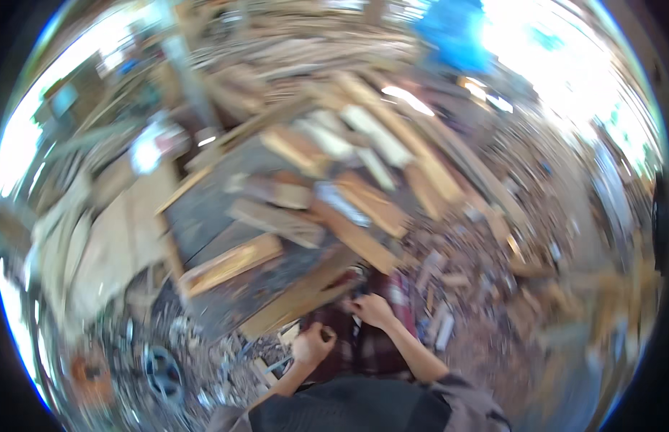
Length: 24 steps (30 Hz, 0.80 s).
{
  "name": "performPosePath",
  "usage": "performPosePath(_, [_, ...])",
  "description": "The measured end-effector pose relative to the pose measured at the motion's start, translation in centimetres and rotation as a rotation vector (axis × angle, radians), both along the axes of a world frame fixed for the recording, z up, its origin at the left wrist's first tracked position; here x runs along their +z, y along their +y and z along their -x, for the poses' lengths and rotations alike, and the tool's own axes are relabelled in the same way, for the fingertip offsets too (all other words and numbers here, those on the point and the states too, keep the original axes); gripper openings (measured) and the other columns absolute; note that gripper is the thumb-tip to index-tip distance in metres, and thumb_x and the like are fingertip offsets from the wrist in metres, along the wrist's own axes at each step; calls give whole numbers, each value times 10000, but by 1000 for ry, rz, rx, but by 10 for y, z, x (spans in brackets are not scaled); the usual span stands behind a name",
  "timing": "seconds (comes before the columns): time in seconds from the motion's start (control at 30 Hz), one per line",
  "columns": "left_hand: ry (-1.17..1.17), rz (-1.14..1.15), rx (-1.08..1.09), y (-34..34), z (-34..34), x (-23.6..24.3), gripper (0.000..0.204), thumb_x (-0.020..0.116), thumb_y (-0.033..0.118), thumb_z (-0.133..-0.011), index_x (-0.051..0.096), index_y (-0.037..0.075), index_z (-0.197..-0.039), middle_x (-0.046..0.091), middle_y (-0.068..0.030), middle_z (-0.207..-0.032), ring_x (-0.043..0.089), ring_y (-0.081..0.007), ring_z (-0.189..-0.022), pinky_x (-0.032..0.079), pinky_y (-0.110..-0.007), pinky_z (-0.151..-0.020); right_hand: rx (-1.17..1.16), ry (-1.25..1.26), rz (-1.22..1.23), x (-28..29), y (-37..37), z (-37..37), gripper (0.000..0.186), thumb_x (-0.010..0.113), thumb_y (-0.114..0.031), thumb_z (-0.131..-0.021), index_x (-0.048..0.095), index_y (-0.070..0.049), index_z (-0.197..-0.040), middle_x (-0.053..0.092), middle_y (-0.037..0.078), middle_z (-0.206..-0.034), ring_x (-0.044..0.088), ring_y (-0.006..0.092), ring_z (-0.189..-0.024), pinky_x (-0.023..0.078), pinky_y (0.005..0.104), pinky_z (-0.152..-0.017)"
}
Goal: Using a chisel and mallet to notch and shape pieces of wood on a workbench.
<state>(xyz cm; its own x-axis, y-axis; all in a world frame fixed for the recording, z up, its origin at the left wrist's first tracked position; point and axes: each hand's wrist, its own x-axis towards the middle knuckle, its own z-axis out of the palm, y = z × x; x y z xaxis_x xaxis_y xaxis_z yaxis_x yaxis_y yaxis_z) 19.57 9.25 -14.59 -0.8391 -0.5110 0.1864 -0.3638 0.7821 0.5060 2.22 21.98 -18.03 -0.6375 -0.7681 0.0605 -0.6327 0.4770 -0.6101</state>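
The whole picture is smeared by motion. My left hand (313, 345) is curled over dark plaid cloth (339, 349), below the near edge of a low wooden-framed table (273, 311). Its thumb and fingers bend into a ring, and what they hold, if anything, cannot be made out. To the right and a little farther off, my right hand (373, 310) is closed, fingertips pointing left. A small dark thing (357, 277) lies just beyond its fingertips at the table's edge, too blurred to name. Several wood blocks lie on the dark tabletop, including a yellowish block (233, 263) and a brown block (359, 237).
Wood scraps and chips (449, 288) cover the ground on the right. A dark spoked wheel (164, 374) sits at the lower left. Pale boards or sheets (122, 237) lean left of the table. Long planks (403, 137) line its far right side, and a blue sheet (453, 32) hangs behind.
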Motion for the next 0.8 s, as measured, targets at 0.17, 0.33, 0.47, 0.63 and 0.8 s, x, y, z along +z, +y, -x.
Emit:
performPosePath(0.17, [30,-26,105,-3,-7,-15,282,643,359,-776,593,84,-738,622,-159,-595,637,-330,-548,522,-447,-520,4,0,92,-3,-3,0,419,626,-318,-876,616,25,-637,549,244,-620,574,421,-598,431,478,-534])
performPosePath(0.33, [41,-45,69,-6,-11,-3,308,635,374,-784,608,69,-813,615,-157,-585,629,-332,-538,519,-442,-519,80,14,50,3,-7,3,388,609,-315,-883,635,12,-675,584,232,-656,593,430,-653,453,469,-565])
performPosePath(0.47, [-24,-78,60,-5,-14,0,315,627,382,-791,624,74,-857,625,-166,-610,636,-351,-583,518,-453,-555,70,-21,0,8,-9,3,386,598,-283,-889,608,36,-673,576,254,-673,589,437,-675,441,479,-579])
performPosePath(0.63, [-127,-138,21,-3,-16,6,354,649,397,-766,627,76,-915,653,-162,-684,649,-355,-656,524,-465,-617,69,2,19,1,-6,3,405,587,-294,-894,605,41,-668,570,266,-666,587,444,-673,441,493,-599])
performPosePath(0.8, [-132,-138,27,-3,-17,7,359,658,394,-753,626,80,-923,660,-153,-701,651,-353,-667,526,-460,-637,75,-2,1,-1,-6,4,398,594,-291,-889,606,43,-673,570,266,-662,593,440,-670,439,495,-601])
